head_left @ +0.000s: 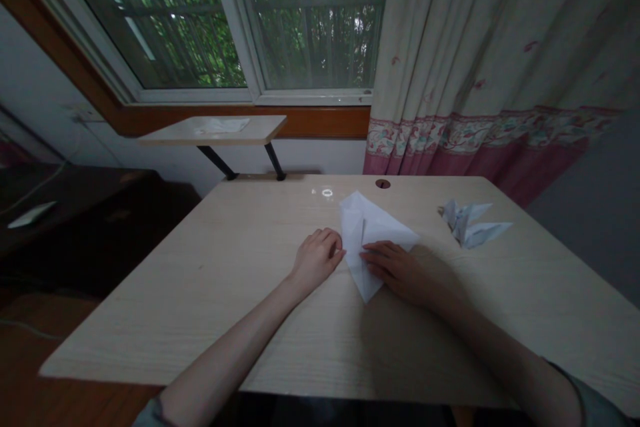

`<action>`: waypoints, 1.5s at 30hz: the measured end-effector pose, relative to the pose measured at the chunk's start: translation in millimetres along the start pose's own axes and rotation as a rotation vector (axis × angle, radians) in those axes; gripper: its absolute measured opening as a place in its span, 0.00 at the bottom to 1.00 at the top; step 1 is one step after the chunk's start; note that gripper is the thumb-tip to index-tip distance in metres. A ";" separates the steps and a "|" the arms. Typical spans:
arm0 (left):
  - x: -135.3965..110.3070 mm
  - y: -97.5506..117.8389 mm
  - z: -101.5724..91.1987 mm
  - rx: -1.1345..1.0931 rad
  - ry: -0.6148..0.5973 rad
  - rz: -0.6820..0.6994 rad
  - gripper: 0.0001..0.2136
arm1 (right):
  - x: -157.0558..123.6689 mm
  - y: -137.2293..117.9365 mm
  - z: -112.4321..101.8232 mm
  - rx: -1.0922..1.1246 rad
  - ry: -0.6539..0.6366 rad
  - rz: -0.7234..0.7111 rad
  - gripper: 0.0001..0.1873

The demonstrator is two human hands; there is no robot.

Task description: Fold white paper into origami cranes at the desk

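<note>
A sheet of white paper folded into a pointed, layered shape (373, 230) lies at the middle of the pale wood-grain desk (200, 300). My right hand (395, 270) rests across its lower right part, fingers together and pressing on the folds. My left hand (317, 259) is curled at the paper's left edge, with its fingertips touching that edge. I cannot see whether its thumb goes under the paper. To the right, a separate folded paper figure with pointed wings (470, 221) lies on the desk, out of reach of neither hand's fingers and touching neither.
A round cable hole (383, 183) sits near the desk's back edge. Behind it stands a small pale shelf (213, 130) on black legs, with a white sheet on top. A dark cabinet (75, 213) is at the left, and a floral curtain (490, 67) hangs at the right.
</note>
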State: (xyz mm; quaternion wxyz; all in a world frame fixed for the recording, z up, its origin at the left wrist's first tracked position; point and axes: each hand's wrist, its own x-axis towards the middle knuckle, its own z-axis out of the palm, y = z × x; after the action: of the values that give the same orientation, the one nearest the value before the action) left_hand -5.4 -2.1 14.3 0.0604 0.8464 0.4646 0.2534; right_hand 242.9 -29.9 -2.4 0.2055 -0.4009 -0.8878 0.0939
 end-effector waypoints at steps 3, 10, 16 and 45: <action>0.9 -0.1 -1.1 -0.014 -0.025 -0.029 0.05 | 0.1 1.9 0.9 0.036 -0.004 -0.001 0.19; 1.3 -1.9 -1.9 -0.009 -0.037 -0.049 0.06 | -2.7 7.8 5.7 0.048 0.037 -0.013 0.19; 1.5 0.2 -2.9 -0.040 -0.044 -0.047 0.09 | -2.7 13.0 11.9 0.032 0.034 -0.008 0.19; 0.1 4.9 -6.0 -0.124 -0.225 0.113 0.14 | -2.7 12.5 11.2 -0.054 0.028 0.014 0.19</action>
State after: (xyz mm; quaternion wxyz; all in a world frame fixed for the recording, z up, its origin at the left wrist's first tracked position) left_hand -4.6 -5.6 21.2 0.1498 0.8889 0.3900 0.1881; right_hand 248.0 -23.7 -17.4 0.2065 -0.4139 -0.8841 0.0659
